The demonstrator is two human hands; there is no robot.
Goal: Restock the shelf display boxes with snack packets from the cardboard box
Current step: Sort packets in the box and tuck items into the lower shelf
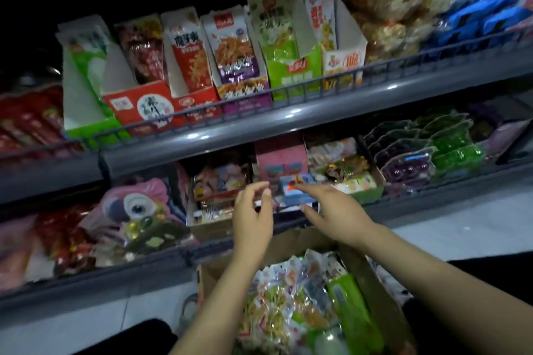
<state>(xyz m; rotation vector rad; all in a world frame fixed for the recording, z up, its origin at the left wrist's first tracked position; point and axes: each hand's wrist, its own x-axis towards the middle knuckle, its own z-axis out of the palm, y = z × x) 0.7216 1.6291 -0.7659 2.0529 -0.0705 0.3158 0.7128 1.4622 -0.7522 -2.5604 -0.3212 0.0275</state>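
Two bare hands reach toward the lower shelf of a dim snack aisle, above an open cardboard box.

The left hand point(253, 212) has its fingers point(259, 188) loosely curled and apart, holding nothing; the right hand point(336, 212) stretches forward with fingers spread toward a small blue box point(297, 189), though whether they touch it I cannot tell. The cardboard box point(375, 291) sits just below the hands, in front of the shelving, heaped with snack packets point(291, 305). Upright display boxes point(239, 66) line the upper shelf point(288, 121) behind a wire rail. The lower shelf point(403, 206) holds trays of mixed sweets. Pale floor tiles point(461, 236) show beneath, and the top of the view is dark.
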